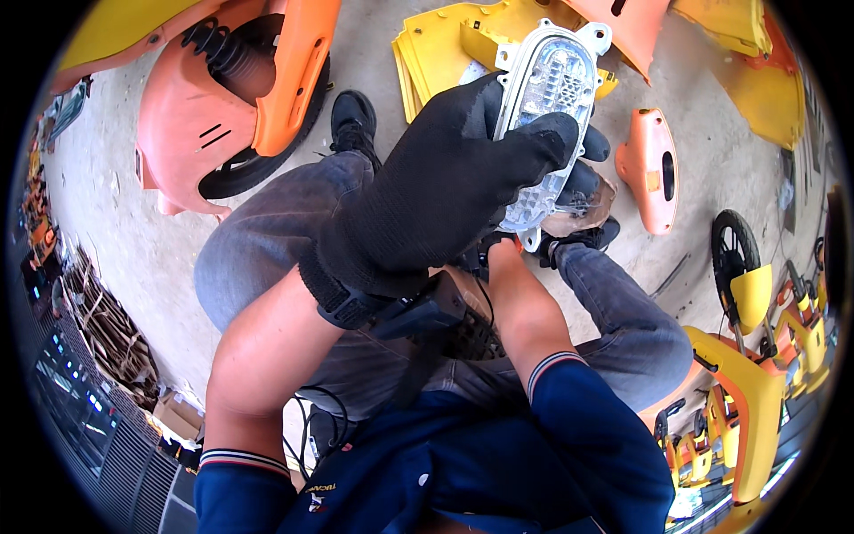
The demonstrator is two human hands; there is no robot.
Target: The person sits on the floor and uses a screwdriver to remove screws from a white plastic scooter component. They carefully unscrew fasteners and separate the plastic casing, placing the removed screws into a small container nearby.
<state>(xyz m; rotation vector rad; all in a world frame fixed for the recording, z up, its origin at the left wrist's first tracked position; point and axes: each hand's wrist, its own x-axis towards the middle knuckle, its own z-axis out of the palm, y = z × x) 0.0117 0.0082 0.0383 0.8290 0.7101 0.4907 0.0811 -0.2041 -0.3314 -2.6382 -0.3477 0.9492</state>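
Grip of the gloved left hand is closed around a clear lamp housing, raised above the knees over the concrete floor. Right hand supports its lower end, closure unclear; advisable to hold it steady by the rim.

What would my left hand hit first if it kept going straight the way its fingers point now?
The left hand, in a black glove, already grips the clear lamp housing, fingers pointing up and right. Carried on that way, the stacked yellow panels on the concrete floor likely come first, though depth is hard to judge.
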